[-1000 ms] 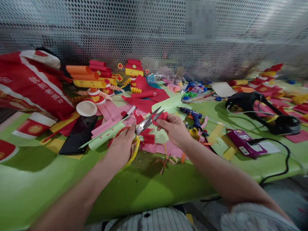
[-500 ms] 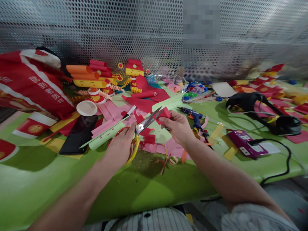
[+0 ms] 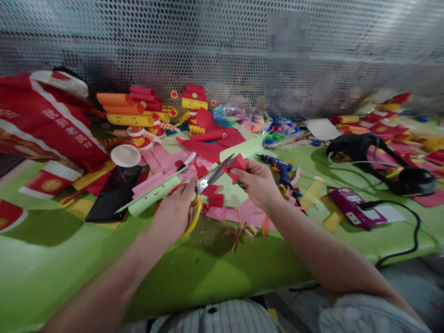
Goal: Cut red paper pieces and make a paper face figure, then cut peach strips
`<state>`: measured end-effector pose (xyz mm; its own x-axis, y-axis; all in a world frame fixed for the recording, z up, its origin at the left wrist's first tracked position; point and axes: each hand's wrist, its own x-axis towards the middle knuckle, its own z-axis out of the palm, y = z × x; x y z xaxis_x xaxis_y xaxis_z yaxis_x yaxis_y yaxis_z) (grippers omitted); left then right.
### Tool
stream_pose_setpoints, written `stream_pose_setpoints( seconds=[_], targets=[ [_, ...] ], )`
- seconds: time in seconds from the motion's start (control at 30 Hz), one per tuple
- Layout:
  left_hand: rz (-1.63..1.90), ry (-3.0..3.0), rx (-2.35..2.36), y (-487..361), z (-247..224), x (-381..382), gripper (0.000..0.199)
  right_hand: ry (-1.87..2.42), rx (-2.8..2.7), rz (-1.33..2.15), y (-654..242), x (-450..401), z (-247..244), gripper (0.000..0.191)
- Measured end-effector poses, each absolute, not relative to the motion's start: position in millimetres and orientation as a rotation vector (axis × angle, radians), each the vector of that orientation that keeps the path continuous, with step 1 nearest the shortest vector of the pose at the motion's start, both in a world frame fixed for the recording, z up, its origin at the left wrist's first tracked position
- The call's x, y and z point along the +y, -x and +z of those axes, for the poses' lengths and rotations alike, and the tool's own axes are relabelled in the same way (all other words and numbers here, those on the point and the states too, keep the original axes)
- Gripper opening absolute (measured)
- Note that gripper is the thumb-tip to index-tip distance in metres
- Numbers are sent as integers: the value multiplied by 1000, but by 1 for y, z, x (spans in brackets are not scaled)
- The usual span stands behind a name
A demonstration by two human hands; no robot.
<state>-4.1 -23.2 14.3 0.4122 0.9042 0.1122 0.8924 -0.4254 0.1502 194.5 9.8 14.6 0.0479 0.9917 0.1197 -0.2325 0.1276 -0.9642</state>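
My left hand (image 3: 175, 212) is wrapped round the yellow handles of a pair of scissors (image 3: 204, 183), whose blades point up and to the right. A small piece of red paper (image 3: 237, 164) is pinched between the thumb and fingers of my right hand (image 3: 257, 181). The blade tips reach the paper's left side; whether they touch it I cannot tell. Below the blades lie red paper scraps (image 3: 215, 200) on pink paper (image 3: 243, 212). A rolled light green paper (image 3: 152, 196) rests left of the scissors.
A black phone (image 3: 113, 194), paper cups (image 3: 50, 179) and a red bag (image 3: 45, 120) stand left. Paper figures (image 3: 133, 121) line the back by a perforated metal screen (image 3: 222, 41). Rightward are a blue glue gun (image 3: 282, 169), a purple power strip (image 3: 354, 209) and a black headset (image 3: 376, 162).
Almost nothing differs. The red paper and my right hand have shifted very slightly to the right; the scissors keep nearly the same position.
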Motion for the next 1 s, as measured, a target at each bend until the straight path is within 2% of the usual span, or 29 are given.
stream_pose_setpoints(
  seconds=[0.4, 1.0],
  targets=[
    [305, -2658, 1632, 6, 15, -24, 54, 952, -1023, 1181, -195, 10, 18, 9],
    [320, -2489, 1587, 2, 15, -27, 53, 873, -979, 1252, -190, 6, 18, 24]
  ],
)
